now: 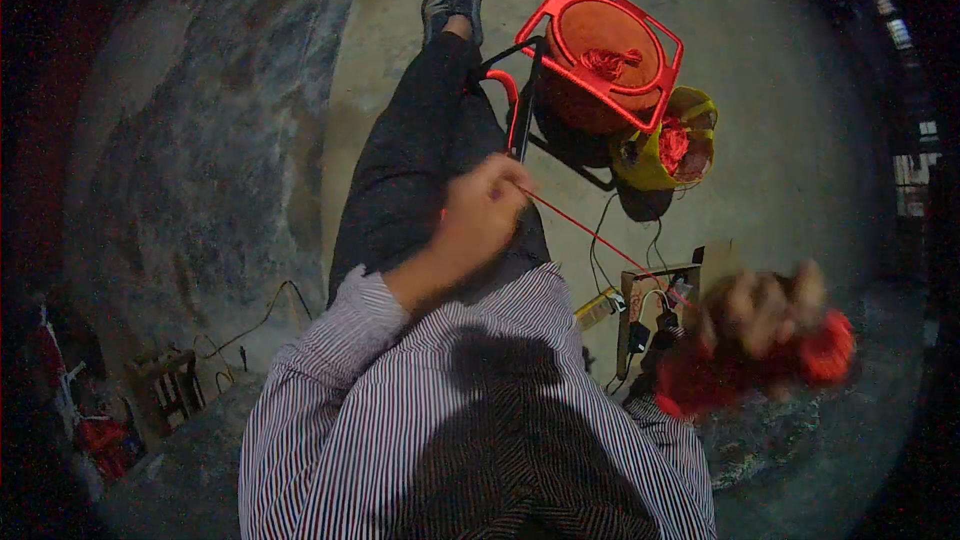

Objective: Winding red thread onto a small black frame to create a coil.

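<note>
We saw the left hand (480,215) raised over the person's black-trousered lap, its fingers pressed together and pinching a taut red thread (590,232). That thread ran from the pinch down to the right hand (765,315), which was blurred; its fingers looked curled around a bundle of red yarn (760,370), though we could not tell how tightly. Beyond the knees, on the concrete floor (780,140), stood a red wire-framed reel stand (612,52) carrying an orange spool with a red tuft on top. Just beside it sat a yellow bag (650,165) with more red yarn inside. A small wooden box (640,310) with black cables lay near the right hand.
</note>
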The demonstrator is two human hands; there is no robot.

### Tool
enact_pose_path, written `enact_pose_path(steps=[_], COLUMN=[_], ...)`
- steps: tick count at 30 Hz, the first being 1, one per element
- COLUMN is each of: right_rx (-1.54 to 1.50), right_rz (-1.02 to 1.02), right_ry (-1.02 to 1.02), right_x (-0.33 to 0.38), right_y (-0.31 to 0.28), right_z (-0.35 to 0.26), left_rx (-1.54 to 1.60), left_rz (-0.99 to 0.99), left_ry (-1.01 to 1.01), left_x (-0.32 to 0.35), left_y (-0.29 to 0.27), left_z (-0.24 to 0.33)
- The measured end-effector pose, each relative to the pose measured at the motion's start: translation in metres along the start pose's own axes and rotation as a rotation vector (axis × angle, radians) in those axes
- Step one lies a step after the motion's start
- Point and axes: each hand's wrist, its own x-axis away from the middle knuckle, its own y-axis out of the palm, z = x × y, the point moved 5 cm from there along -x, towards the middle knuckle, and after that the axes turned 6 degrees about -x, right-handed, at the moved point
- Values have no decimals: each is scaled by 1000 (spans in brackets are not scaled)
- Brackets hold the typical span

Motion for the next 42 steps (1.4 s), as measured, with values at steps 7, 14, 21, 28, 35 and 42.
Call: enact_pose_path(steps=[7, 14, 21, 28, 35, 42], right_rx=[1711, 1150, 1392, 309, 134, 247], right_rz=[-158, 275, 107, 766, 469, 571], right_ry=[557, 718, 226, -34, -99, -207], right_x=[20, 40, 10, 25, 57, 119], right_y=[-109, -148, -82, -99, -36, -97], right_z=[110, 178, 143, 63, -6, -65], left_rx=[-171, -426, -238, 414, 431, 536], left_rz=[-106, 62, 45, -53, -189, -131], left_ry=[-281, -130, 211, -442, -638, -563], left_x=[-9, 1, -2, -2, 0, 3], left_y=[-33, -25, -36, 1, 21, 10], left_z=[-112, -68, 9, -37, -67, -73])
